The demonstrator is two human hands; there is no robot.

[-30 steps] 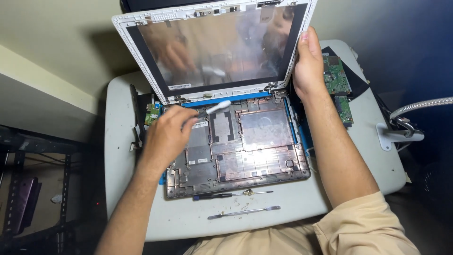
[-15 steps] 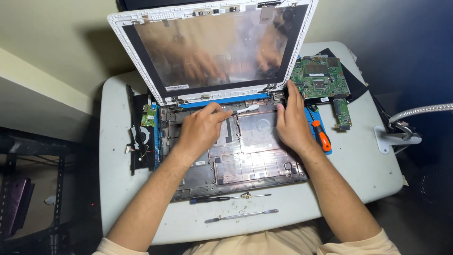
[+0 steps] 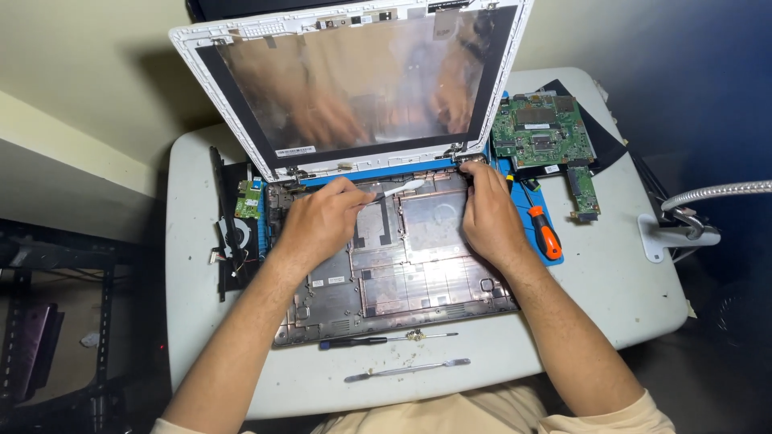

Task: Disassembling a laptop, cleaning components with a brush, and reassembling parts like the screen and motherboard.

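Note:
An opened laptop lies on a white table [image 3: 611,273], its empty base shell [image 3: 402,277] facing me and its screen panel [image 3: 354,80] tilted up behind. My left hand [image 3: 322,221] rests on the back left of the shell and grips a thin white tool [image 3: 398,190] that points right toward the hinge. My right hand [image 3: 486,213] lies on the back right of the shell, fingertips at the right hinge [image 3: 462,161]. It holds nothing that I can see.
A green circuit board [image 3: 540,133] lies on a black sheet at the back right. An orange-handled screwdriver [image 3: 547,231] sits beside my right hand. A dark screwdriver [image 3: 386,339] and a metal pry tool [image 3: 406,370] lie near the front edge. A fan and small board [image 3: 241,217] sit left.
My right hand came down from the screen's right edge onto the base by the right hinge. My left hand moved right along the shell and holds the white tool.

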